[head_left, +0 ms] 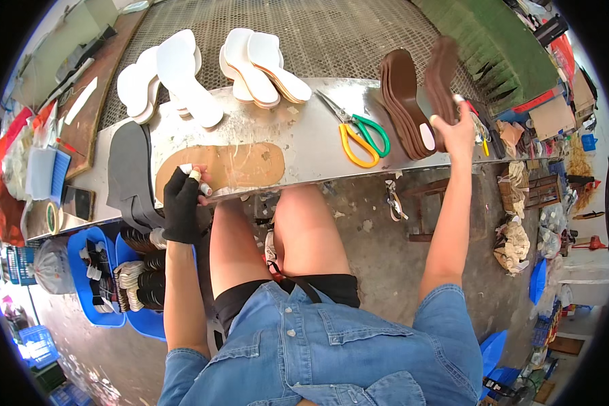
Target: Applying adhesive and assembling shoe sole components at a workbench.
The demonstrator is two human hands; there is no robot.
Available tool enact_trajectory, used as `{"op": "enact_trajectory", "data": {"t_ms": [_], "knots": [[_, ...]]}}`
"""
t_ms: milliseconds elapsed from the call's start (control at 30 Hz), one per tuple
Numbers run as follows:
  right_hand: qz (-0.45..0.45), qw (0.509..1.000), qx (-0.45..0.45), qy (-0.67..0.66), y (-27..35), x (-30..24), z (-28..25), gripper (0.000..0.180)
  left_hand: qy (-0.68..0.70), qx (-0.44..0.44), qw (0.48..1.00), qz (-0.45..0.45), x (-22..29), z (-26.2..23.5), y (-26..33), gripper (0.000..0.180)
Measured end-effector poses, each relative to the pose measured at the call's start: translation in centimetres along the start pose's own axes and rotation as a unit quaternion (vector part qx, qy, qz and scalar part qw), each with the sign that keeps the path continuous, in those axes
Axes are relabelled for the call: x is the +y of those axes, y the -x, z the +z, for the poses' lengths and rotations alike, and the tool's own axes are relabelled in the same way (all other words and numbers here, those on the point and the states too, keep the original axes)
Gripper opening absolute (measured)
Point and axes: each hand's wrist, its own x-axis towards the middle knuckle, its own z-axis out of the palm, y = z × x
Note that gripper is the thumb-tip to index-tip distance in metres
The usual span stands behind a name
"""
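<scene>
My right hand (455, 132), bare with white wraps on thumb and fingertip, grips the near end of a stack of brown insoles (441, 81) at the table's right; the stack's far end is blurred. Just left of it lies another brown insole stack (400, 95) with a white patch on its heel. My left hand (183, 206), in a black fingerless glove with wrapped fingertips, is closed at the table's front edge, over a tan sole-shaped sheet (243, 164). Whether anything is in its fingers is hidden. Black sole pieces (130, 169) lie beside it.
White insoles lie in a left group (183, 81) and a middle group (267, 68) at the back. Scissors (358, 135) with yellow and green handles rest on the metal table (304, 145). Blue bins (91, 284) stand below left. A mesh surface (304, 27) lies beyond.
</scene>
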Motion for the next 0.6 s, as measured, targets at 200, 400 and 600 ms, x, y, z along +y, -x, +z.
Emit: {"op": "enact_trajectory", "data": {"t_ms": [200, 400, 600], "knots": [[0.068, 0.982, -0.063, 0.162, -2.0, 6.6, 0.1, 0.073, 0.003, -0.003, 1.0, -0.006, 0.2, 0.3, -0.8, 0.018], [-0.05, 0.982, -0.047, 0.177, -1.8, 8.6, 1.4, 0.065, 0.049, 0.006, 0.998, -0.032, 0.6, 0.6, -0.5, 0.016], [-0.097, 0.97, -0.085, -0.205, 1.7, -9.6, 4.6, 0.029, 0.095, 0.021, 0.995, -0.004, -1.7, -1.0, -0.4, 0.011]]}}
